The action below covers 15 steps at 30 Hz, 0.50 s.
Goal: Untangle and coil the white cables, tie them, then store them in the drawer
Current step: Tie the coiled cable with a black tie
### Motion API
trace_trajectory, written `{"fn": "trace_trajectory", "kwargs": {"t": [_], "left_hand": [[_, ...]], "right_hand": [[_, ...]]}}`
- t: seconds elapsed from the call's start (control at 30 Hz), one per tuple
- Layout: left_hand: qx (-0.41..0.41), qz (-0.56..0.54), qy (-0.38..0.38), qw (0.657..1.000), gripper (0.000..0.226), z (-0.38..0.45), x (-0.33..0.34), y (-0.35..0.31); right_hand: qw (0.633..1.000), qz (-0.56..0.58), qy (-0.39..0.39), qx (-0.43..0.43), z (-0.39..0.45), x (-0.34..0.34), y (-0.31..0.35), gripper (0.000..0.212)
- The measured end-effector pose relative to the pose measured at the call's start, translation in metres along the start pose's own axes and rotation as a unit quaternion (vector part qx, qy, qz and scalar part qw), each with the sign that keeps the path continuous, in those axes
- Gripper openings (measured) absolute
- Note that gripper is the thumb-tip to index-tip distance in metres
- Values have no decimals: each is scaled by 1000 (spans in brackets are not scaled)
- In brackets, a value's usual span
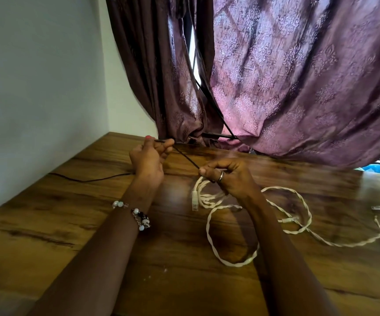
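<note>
Two bare forearms are reaching in from the near edge over the wooden table (47,224). Working from the left, a thin black cord (88,179) is lying on the table near the white wall (36,76). Next, a beaded bracelet (136,215) is sitting on the left wrist. Further up, the left hand (149,156) is pinching one end of a thin black tie (185,157) between thumb and curled fingers. That tie is stretching taut, slanting down to the right hand (227,176), which is wearing a ring (220,176) and is clamping its curled fingers on both the tie's other end and a bunched coil of the white cables (209,197). One clear plug (194,201) is hanging from the coil. Loose twisted lengths of the cables are looping across the table below and to the right of that hand, trailing off toward the right edge. Purple patterned curtains (298,76) are hanging behind the table.
</note>
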<state>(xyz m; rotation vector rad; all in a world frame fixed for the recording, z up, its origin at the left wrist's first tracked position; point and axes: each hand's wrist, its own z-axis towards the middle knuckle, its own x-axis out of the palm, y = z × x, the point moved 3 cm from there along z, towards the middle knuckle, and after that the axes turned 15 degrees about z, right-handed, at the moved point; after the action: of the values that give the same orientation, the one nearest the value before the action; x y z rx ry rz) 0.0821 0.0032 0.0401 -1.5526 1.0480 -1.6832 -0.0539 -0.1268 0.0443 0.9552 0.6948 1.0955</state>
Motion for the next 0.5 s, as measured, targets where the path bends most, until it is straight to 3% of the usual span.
{"fn": "trace_trajectory", "kwargs": {"t": [0.07,0.17,0.3,0.37,0.5], "left_hand": [[-21,-23,29,999,19,1,3,3],[-35,70,113,991,21,-4,10,10],[22,251,272,929,15,-33,29,23],[69,283,279,915,17,-43,34,25],[108,256,231,932,13,-46,33,19]], "right_hand": [[999,15,-31,-1,1,-3,-1,6],[993,70,-97,1,4,-10,-4,10],[988,71,-138,6,6,-13,-8,13],[989,65,-132,3,6,-12,-8,12],[991,59,-118,9,8,-10,-10,18]]}}
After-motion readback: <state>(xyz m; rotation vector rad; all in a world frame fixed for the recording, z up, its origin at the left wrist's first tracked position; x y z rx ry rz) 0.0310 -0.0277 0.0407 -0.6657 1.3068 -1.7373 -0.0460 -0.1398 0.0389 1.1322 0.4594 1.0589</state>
